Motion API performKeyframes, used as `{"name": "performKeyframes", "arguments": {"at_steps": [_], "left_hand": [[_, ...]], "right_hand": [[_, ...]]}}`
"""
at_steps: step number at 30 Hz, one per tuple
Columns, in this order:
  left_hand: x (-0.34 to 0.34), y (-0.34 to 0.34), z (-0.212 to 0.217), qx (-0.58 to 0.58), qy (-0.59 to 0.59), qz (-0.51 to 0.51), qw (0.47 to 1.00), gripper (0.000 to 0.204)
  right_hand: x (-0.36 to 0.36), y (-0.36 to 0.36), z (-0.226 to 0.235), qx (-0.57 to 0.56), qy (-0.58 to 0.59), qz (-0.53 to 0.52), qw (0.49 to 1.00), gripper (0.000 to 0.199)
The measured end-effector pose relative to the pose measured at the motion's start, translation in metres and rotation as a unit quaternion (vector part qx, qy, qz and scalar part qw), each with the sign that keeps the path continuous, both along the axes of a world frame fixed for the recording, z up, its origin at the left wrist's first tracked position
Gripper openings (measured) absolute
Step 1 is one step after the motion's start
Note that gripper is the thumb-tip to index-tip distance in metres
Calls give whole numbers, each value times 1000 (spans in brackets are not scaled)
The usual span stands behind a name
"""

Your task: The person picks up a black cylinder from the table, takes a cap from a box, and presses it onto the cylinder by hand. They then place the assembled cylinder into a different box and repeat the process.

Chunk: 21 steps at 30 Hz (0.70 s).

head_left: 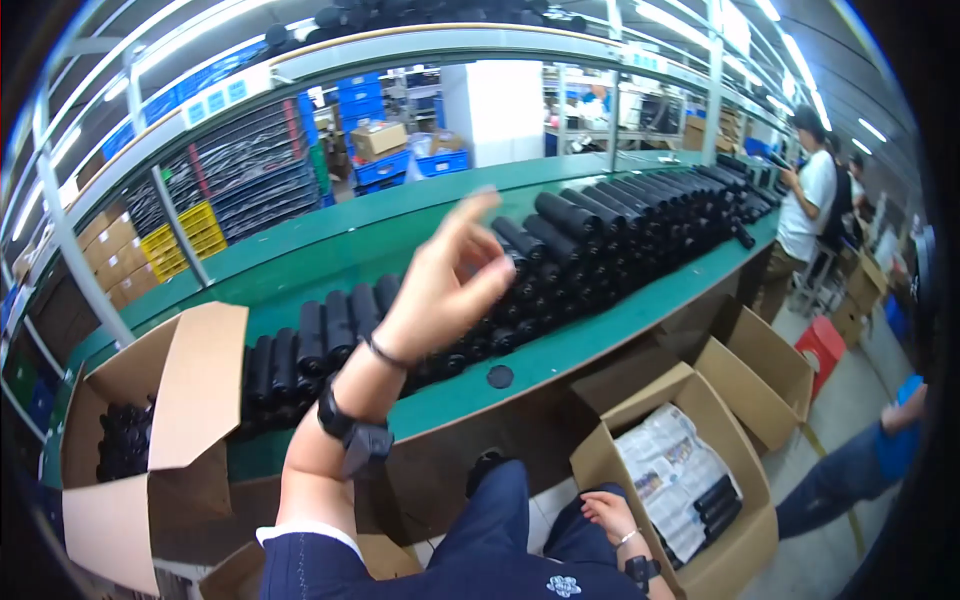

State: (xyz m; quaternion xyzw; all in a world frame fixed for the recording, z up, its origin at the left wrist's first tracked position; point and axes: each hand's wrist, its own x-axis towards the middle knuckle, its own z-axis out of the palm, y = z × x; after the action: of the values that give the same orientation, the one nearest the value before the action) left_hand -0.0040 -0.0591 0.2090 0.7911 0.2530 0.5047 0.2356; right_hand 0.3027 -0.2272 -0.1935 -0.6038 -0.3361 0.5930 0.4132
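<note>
My left hand [445, 275] is raised over the green bench [390, 230], fingers apart and slightly blurred, with nothing in it. Behind and below it, rows of black cylinders [570, 215] are stacked several layers deep along the bench. Down by my lap, my right hand [610, 515] hangs beside an open cardboard box [755, 470]. Its fingers are loosely bent and I see nothing held in them. Inside that box, several black cylinders [715, 500] lie on a sheet of newspaper [670, 465].
Another open box [205, 365] at the left holds dark parts. A small black disc [500, 377] lies near the bench edge. At right stand another open carton [765, 365] and a red bin [820, 350]. A person [808, 200] is at the bench's far right; another person's leg [840, 480] is nearer.
</note>
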Motion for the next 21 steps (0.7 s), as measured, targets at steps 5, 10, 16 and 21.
{"name": "performKeyframes", "arguments": {"at_steps": [5,10,16,21], "left_hand": [[48,-27,-148,-92,207,-330,916,47],[75,-32,-442,-464,292,-320,772,56],[142,-101,-581,-387,449,-261,762,58],[150,-104,-591,-339,537,-466,616,54]], "right_hand": [[38,-18,-61,124,-289,-116,942,20],[22,-40,-85,169,-488,-113,849,18],[10,-56,-58,115,-584,-80,799,19],[4,-68,-42,28,-596,-110,795,17]]}}
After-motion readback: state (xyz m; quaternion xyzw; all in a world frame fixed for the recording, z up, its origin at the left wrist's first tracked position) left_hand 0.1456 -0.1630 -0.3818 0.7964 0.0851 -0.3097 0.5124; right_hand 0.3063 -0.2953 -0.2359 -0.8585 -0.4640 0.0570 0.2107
